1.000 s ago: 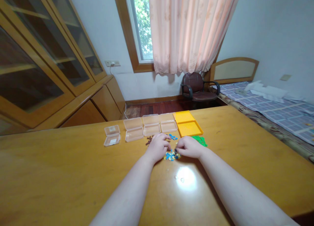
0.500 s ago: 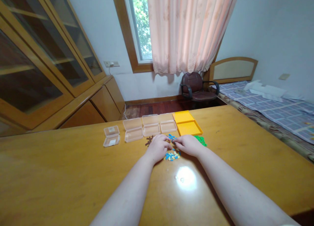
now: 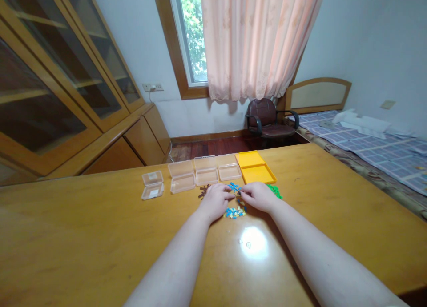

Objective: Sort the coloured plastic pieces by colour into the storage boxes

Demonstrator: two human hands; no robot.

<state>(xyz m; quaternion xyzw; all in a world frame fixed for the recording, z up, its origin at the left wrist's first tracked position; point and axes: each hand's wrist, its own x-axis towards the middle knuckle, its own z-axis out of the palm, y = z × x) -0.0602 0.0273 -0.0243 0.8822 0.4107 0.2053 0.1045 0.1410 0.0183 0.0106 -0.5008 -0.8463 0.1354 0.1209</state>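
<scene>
Over the middle of the table, my left hand (image 3: 216,202) rests with its fingers loosely spread and nothing visible in them. It partly covers a pile of brown pieces (image 3: 203,191). My right hand (image 3: 260,196) has thumb and fingertips pinched together, with a tiny dark spot at the tips that is too small to name. Small blue pieces (image 3: 234,186) lie just beyond the fingertips. A mixed heap of blue and pale yellow pieces (image 3: 235,213) lies nearer me, between the wrists. Green pieces (image 3: 275,192) show beyond my right hand, partly hidden by it.
Several clear plastic boxes with raised lids, such as the small box (image 3: 152,185) and a larger box (image 3: 183,190), line the far side of the wooden table (image 3: 100,245). Beside them an opened yellow case (image 3: 273,180) lies flat. A chair (image 3: 267,120) stands beyond the far edge.
My right fingertips have shifted slightly right, away from my left fingers, widening the gap between the hands. A few loose pieces below them show more plainly. The boxes stay put.
</scene>
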